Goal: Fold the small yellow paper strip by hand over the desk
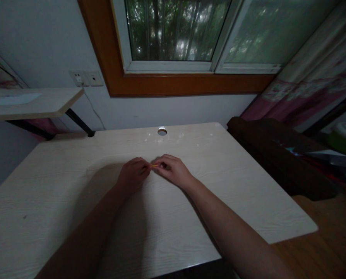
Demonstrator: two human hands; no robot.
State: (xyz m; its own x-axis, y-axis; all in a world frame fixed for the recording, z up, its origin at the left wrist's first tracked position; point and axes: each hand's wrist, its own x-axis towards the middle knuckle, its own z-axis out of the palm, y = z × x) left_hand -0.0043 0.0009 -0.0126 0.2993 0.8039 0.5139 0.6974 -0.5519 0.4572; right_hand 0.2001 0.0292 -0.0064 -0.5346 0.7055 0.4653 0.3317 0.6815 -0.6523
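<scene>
Between my two hands is a small, thin orange-yellow strip (pixel 155 166), too small for me to name its kind. My left hand (pixel 134 173) pinches its left end with closed fingers. From the other side, the fingertips of my right hand (pixel 173 168) are closed on its right end. Both hands are close together above the pale wood-grain table (pixel 190 217), toward its back half. Most of the strip is hidden by the fingers, and only a short bright piece shows in the gap.
A round cable hole (pixel 162 132) lies near the table's back edge. At the left, a raised shelf (pixel 36 102) stands on black legs. Behind are a wall socket (pixel 86 78) and a window with a brown frame (pixel 184 84). Dark wooden furniture (pixel 277 155) stands to the right.
</scene>
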